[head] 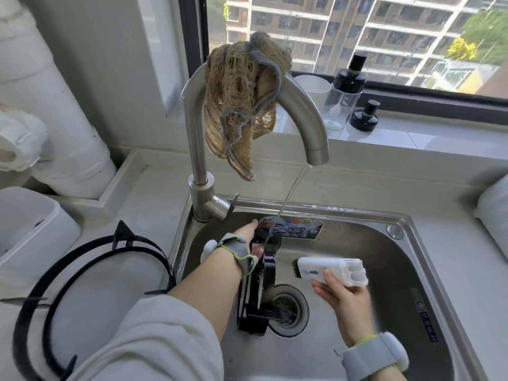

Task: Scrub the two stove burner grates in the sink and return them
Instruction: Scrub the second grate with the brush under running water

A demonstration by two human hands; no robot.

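Grate (268,266) is standing on edge inside the sink (412,225), bottom end right by the drain (288,309), top end up near the back wall. Left hand (243,243) has its fingers wrapped round the top of it, holding it upright. There's a grey strap across the back of that hand.

Right hand (343,295) is gripping a white brush (332,270) from underneath, thumb up on its side. The dark bristles point left at the grate, just beside it. Can't really tell if they're touching, looks like a small gap. That wrist has a grey band on it too.

Second grate (123,235) is lying flat on the counter (154,188) left of the sink, prongs up, well apart from the first one.

Faucet (196,127) has a thin stream of water (288,196) coming off it at a slant and landing on the top of the grate, near the left hand's fingers. A ratty brown rag (242,105) is draped over the faucet's arch.

Up on the window sill (412,133) there's a white cup (313,89), a clear bottle (346,89) with a black top, and a black cap (364,116) just right of the bottle. A white bin (27,224) sits at the far left.
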